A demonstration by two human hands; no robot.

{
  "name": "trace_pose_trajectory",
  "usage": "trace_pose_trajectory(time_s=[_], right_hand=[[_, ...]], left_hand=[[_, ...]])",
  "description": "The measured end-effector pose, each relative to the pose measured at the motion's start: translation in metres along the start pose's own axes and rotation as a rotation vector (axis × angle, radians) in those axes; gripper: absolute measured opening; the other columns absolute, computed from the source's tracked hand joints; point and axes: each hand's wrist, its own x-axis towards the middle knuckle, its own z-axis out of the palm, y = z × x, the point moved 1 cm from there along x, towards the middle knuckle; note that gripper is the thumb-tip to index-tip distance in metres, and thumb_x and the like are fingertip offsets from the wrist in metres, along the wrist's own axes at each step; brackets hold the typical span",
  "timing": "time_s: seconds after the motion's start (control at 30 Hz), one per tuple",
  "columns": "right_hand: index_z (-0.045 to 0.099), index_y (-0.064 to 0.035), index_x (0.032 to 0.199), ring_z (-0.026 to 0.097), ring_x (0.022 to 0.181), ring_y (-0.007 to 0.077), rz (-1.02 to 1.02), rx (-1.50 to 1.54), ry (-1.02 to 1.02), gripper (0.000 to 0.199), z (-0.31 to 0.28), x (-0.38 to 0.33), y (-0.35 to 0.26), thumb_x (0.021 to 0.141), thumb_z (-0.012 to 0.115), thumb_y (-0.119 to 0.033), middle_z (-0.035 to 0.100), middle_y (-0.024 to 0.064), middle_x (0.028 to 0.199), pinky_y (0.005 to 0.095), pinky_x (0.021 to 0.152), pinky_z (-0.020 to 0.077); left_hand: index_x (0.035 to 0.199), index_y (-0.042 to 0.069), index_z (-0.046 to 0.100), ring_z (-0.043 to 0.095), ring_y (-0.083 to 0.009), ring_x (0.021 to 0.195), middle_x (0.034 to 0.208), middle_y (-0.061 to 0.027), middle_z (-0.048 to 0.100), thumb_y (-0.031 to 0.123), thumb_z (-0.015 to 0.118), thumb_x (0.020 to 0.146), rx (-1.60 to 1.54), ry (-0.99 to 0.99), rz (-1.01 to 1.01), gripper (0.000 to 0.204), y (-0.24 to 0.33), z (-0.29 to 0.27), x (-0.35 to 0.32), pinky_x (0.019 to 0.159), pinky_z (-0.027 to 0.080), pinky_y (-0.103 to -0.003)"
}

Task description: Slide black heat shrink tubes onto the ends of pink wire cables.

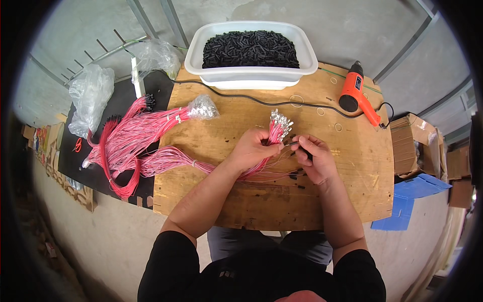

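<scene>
My left hand is closed around a bundle of red and white wires, whose silvery metal terminals fan out above the thumb. The wires trail back under my left forearm to the left side of the table. Close beside it on the right, my right hand pinches a short black tube by the bundle. More black pieces show in the curl of its fingers. Whether a wire runs inside the pinched tube is too small to tell. Several thin wires and loose black tubes lie beneath my hands.
Behind my hands stands a white tub of short black tubes. An orange heat gun lies at the right; its cord crosses the wooden table. Rubber bands are scattered nearby. Large wire bundles and plastic bags occupy the left.
</scene>
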Motion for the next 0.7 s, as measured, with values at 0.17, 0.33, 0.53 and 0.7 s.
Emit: trace_pose_trajectory(time_s=[0.17,0.33,0.53,0.7], right_hand=[[0.065,0.001,0.106,0.046,0.06,0.0049,0.082,0.067,-0.052,0.017,-0.0069,0.0029,0.0046,0.097,0.066,-0.013,0.068,0.0065,0.087,0.0177,0.048,0.03],[0.065,0.0007,0.106,0.046,0.059,0.005,0.095,0.06,-0.07,0.017,-0.0046,0.0043,0.0096,0.097,0.066,-0.014,0.068,0.0062,0.087,0.0178,0.047,0.03],[0.065,0.0007,0.105,0.045,0.059,0.0048,0.083,0.042,-0.072,0.016,-0.0047,0.0032,0.0085,0.097,0.066,-0.013,0.068,0.0064,0.086,0.0179,0.047,0.0297],[0.066,0.001,0.103,0.045,0.058,0.0046,0.071,0.001,-0.062,0.016,-0.004,0.0032,0.0084,0.096,0.066,-0.013,0.068,0.0058,0.085,0.0178,0.047,0.0293]], left_hand=[[0.089,-0.002,0.07,0.059,-0.0067,0.072,0.078,-0.0017,0.067,0.008,0.072,0.089,0.003,-0.03,0.006,0.01,0.001,0.0014,0.0002,0.066,0.048,-0.025],[0.09,-0.003,0.071,0.059,-0.0062,0.072,0.078,-0.0016,0.068,0.008,0.071,0.09,0.007,-0.032,0.007,0.011,0.0012,0.0011,-0.0011,0.066,0.049,-0.024],[0.091,-0.003,0.071,0.059,-0.0056,0.073,0.079,-0.0012,0.068,0.008,0.071,0.09,0.017,-0.032,-0.001,0.011,0.0028,0.0022,-0.0013,0.066,0.049,-0.024],[0.095,-0.002,0.072,0.058,-0.0049,0.074,0.08,-0.0003,0.068,0.008,0.072,0.09,-0.01,-0.047,0.002,0.012,0.0018,0.0021,-0.0015,0.066,0.048,-0.023]])
